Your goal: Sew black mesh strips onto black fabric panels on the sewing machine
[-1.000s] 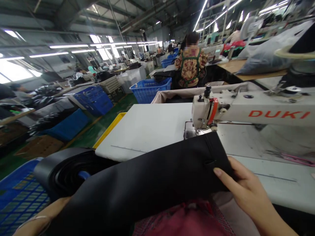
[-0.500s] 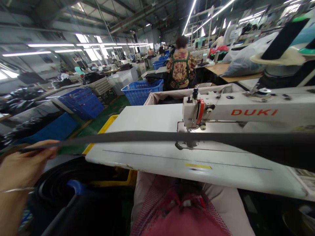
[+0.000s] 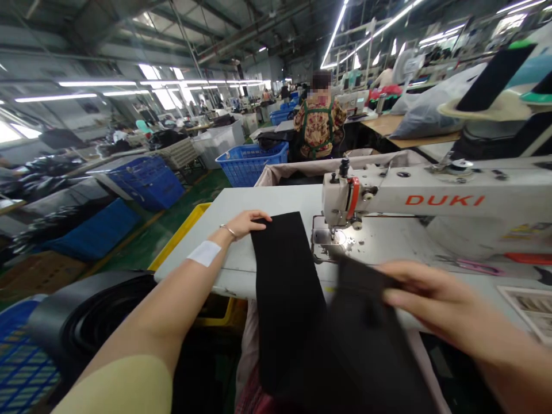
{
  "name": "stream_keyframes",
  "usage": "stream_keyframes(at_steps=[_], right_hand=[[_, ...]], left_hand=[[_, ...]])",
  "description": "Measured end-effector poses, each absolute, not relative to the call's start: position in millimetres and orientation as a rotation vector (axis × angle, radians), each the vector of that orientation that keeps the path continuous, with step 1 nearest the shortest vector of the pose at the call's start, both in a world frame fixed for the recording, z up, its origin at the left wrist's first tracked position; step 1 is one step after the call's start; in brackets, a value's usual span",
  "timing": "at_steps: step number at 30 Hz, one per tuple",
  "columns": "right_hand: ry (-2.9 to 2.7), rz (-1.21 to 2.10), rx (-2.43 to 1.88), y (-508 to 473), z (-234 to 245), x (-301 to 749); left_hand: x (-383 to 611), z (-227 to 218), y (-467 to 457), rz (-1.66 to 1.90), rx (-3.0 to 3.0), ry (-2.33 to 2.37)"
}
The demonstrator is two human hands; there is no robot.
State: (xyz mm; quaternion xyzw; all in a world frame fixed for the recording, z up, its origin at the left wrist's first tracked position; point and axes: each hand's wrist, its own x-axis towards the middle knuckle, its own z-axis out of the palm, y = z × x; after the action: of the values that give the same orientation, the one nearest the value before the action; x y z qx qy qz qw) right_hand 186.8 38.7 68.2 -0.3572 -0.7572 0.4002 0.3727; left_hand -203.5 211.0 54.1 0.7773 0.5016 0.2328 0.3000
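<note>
A wide strip of black material [image 3: 282,270] hangs in a loop over the front edge of the sewing table [image 3: 190,241] and down across my lap. My left hand [image 3: 248,223] pinches its far left corner, low over the tabletop. The other end of the strip is gripped between the thumb and fingers of my right hand [image 3: 418,287], in front of the sewing machine [image 3: 345,198]. That end is blurred by motion. The machine's needle area [image 3: 334,236] stands just beyond, apart from the strip.
Rolled black material [image 3: 99,310] lies at the lower left beside a blue basket [image 3: 26,351]. Pink-handled scissors [image 3: 478,266] rest under the machine arm. A black thread cone [image 3: 495,77] stands at right. Ahead sit a blue crate [image 3: 252,164] and a person [image 3: 319,123], seen from behind.
My left hand has come in from the far left to the tabletop. The strip, stretched sideways before, now hangs looped toward my lap. My right hand has come into view holding its other end.
</note>
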Motion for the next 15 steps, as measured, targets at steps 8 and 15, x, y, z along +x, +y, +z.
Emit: stream_keyframes(at_steps=[8, 15], right_hand=[[-2.352, 0.369, -1.176, 87.8, -27.0, 88.8], [-2.413, 0.153, -1.303, 73.8, -26.2, 129.8]], left_hand=[[-101.8, 5.1, 190.5, 0.456, 2.539, 1.264], [-62.4, -11.6, 170.9, 0.387, 2.686, 1.215]])
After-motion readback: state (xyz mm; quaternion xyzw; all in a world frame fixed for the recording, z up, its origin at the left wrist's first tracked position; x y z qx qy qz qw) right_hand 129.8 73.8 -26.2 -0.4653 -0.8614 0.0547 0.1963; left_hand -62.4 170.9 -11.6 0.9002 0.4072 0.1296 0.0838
